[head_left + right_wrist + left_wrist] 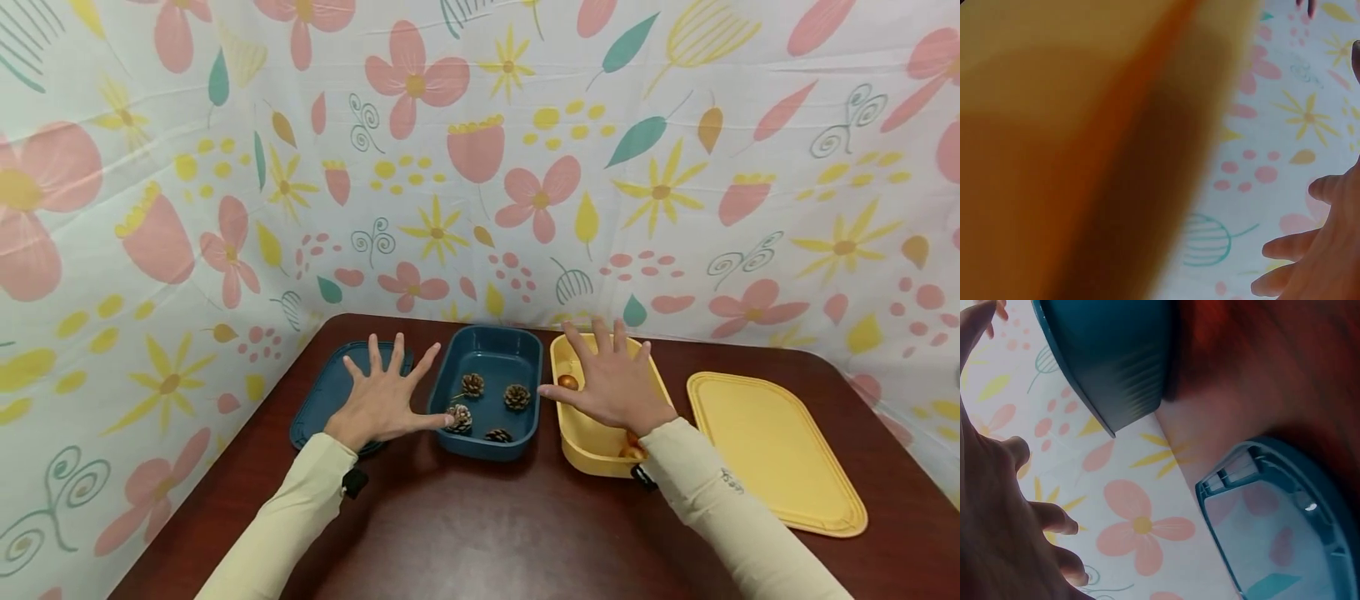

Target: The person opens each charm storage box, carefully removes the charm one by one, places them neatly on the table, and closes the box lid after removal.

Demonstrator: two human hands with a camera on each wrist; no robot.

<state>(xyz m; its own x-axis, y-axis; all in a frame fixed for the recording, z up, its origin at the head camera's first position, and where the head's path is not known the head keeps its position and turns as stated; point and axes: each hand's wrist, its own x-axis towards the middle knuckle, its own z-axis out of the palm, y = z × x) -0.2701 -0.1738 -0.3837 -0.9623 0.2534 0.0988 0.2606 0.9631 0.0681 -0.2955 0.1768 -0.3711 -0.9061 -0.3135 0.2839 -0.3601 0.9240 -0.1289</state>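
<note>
Pinecones point(517, 397) lie in blue tub point(483, 449) near left hand point(381, 406).

My blue tub point(480, 451) with pinecones point(517, 397), my yellow tub point(592, 442) with coppery balls point(567, 382).
Both tubs stand upright and uncovered on the counter point(465, 542), side by side; four brown pinecones lie inside the blue one, one partly behind my spread left fingers point(397, 354). My right fingers point(602, 337), also spread, show over the yellow tub, with balls at its left wall and, partly hidden, its near right corner. The blue lid point(322, 400) lies left, the yellow lid point(772, 450) right.
</note>
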